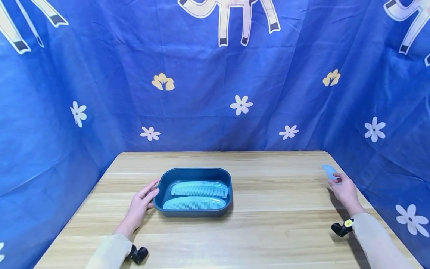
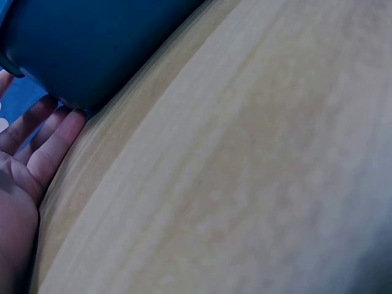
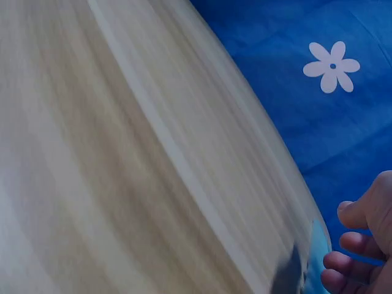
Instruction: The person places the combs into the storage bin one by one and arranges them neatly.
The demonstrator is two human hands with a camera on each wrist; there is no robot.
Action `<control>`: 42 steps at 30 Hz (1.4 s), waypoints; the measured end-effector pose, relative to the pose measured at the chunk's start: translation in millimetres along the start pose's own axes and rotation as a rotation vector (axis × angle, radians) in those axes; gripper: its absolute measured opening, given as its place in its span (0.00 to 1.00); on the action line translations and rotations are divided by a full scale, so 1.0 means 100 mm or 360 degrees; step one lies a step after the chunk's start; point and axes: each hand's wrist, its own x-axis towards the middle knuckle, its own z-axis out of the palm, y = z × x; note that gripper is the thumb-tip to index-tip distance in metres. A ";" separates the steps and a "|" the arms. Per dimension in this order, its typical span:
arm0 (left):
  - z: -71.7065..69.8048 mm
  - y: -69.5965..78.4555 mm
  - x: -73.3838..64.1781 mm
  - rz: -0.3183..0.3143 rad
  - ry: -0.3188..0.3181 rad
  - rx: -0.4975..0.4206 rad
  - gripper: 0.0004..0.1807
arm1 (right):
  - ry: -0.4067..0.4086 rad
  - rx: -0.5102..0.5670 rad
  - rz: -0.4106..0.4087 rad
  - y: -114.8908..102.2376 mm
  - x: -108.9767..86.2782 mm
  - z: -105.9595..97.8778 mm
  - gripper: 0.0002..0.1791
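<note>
On the left half of the table sits a dark blue oblong basin point(image 1: 193, 213). Inside it lie two light blue combs, a far comb point(image 1: 199, 188) and a near comb point(image 1: 195, 203), side by side. My left hand point(image 1: 139, 205) rests against the basin's left end, thumb at the rim. In the left wrist view its extended fingers point(image 2: 58, 144) touch the outer wall low down. Far to the right, my right hand point(image 1: 345, 190) pinches one end of a pale blue comb point(image 1: 328, 170); that end is hidden by the fingers. The right wrist view shows only part of this comb point(image 3: 317, 254).
The wooden table point(image 1: 268, 231) has rounded far corners, and its right edge runs close by my right hand. Blue curtain point(image 1: 201, 130) with white flowers hangs behind and along both sides. Small black devices point(image 1: 342, 228) are strapped at both wrists.
</note>
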 end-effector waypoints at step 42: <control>0.00 0.00 0.00 -0.0002 0.0021 0.0015 0.29 | -0.0453 -0.0265 0.0220 0.27 0.23 -0.25 0.36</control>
